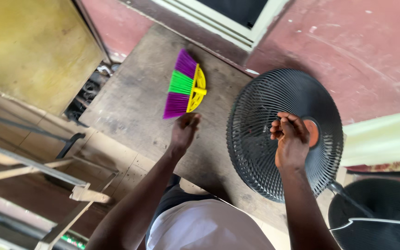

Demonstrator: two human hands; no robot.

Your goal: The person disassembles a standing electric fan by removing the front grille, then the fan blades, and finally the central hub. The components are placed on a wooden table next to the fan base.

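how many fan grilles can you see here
2. One black fan grille stands on the wooden table under the right hand; a second grille sits at the lower right corner, partly cut off. Others may lie outside the view.

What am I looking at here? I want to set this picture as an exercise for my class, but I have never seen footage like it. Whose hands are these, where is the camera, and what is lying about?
There is no machine here: a person works with two bare hands, and the one camera sits on that person's head, looking down. So the arms reach up into the picture from the bottom edge.

The left hand is stretched towards a broom head with purple and green bristles and a yellow back. It lies on a worn wooden board. The fingertips are right at the bristles; whether they touch I cannot tell.

The right hand is at the middle of a round black fan grille, fingers curled there; its grip is unclear. A second dark grille shows at the lower right.

The floor is reddish.
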